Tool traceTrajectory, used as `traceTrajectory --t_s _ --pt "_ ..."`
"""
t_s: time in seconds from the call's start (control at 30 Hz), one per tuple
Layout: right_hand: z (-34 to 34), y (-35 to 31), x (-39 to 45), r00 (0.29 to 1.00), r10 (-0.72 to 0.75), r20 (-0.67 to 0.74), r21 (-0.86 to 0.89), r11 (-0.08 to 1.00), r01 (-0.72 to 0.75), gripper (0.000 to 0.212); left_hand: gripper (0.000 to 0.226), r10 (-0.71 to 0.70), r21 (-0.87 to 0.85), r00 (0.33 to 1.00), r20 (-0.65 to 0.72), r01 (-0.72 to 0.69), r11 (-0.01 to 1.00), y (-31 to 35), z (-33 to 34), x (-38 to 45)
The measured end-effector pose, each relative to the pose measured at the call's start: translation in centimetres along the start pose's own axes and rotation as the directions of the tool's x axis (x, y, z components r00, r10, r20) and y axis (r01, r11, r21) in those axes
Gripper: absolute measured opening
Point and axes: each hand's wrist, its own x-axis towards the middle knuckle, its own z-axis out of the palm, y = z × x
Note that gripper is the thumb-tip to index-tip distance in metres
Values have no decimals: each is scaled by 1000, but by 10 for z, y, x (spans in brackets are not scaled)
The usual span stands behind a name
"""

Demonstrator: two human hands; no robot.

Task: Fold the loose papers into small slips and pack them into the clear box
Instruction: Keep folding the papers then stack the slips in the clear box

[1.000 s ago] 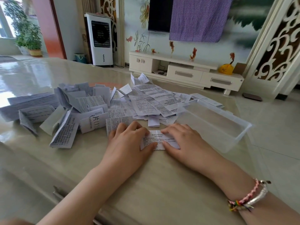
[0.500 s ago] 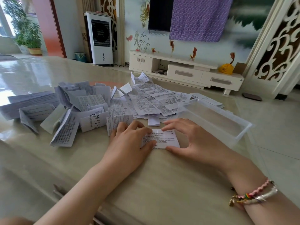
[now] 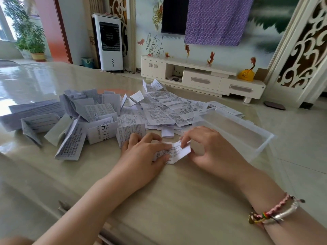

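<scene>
Paper sits between our 2 hands, at the near edge of the table. 1.0 s ago both palms pressed it flat. 0.5 s ago the right hand had risen and only its fingertips touched the sheet. Now our right hand pinches the paper's right end between thumb and fingers and lifts it over toward the left, so the sheet stands tented. Our left hand has stayed put, its fingers pinning the paper's left end down. We judge that 1 crease is set and the next fold is under way, so this slip is not ready to pack.

The paper is thin, white and densely printed, and it holds a sharp ridge where it bends. Beyond our left hand lies the pile of stiff, angular folded slips. Beyond both hands lie the flat sheets, overlapping and still unfolded. The box lies just right of our right hand, a clear plastic rectangle with thin walls and a lipped rim. It looks empty, so we judge that packing has yet to begin. The table is glossy and pale.
</scene>
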Motion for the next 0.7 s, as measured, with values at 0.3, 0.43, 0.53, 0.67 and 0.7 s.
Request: traceTrajectory --t_s 0.3,0.43,0.53,0.67,0.7 --pt "12 -17 6 1000 3 -3 21 1000 -3 23 19 -16 -189 994 -106 -5 982 -9 0 3" --pt "24 -9 10 982 95 166 -106 991 -77 44 17 -10 -235 990 -139 -24 972 -9 0 5" --pt "23 -8 6 970 133 203 -70 990 -121 56 20 -31 -275 983 -180 -20 961 -7 -1 3" --pt "21 -12 3 971 115 207 -26 993 -112 61 25 18 -180 993 -119 -39 983 -8 1 1" --pt "21 -11 2 973 118 196 -31 993 -115 60 22 21 -154 994 -111 -38 987 -7 1 0"
